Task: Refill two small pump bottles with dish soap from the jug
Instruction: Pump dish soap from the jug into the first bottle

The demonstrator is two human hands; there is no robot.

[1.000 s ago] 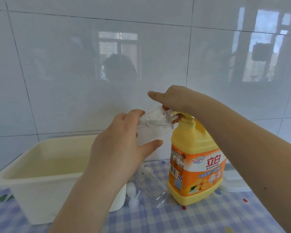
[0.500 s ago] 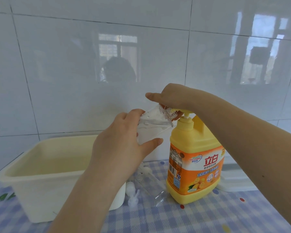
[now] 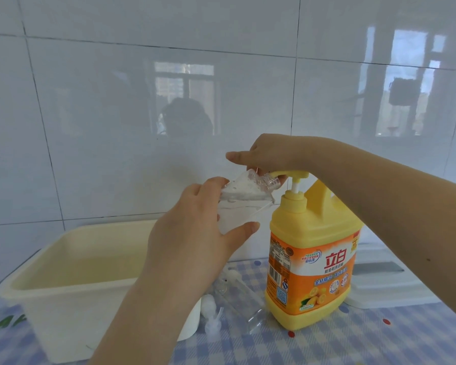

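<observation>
The left hand grips the light, likely slippery clear bottle round its body, tilted to the spout, while the right hand presses the heavy jug's pump.

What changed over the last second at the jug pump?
The pump head rose: its stem, pressed down at the collar before, now shows extended, with the right hand lifted along on top. The left hand still holds the clear bottle tilted, mouth at the spout. Jug, tub and the second bottle lying on the table stayed put.
</observation>
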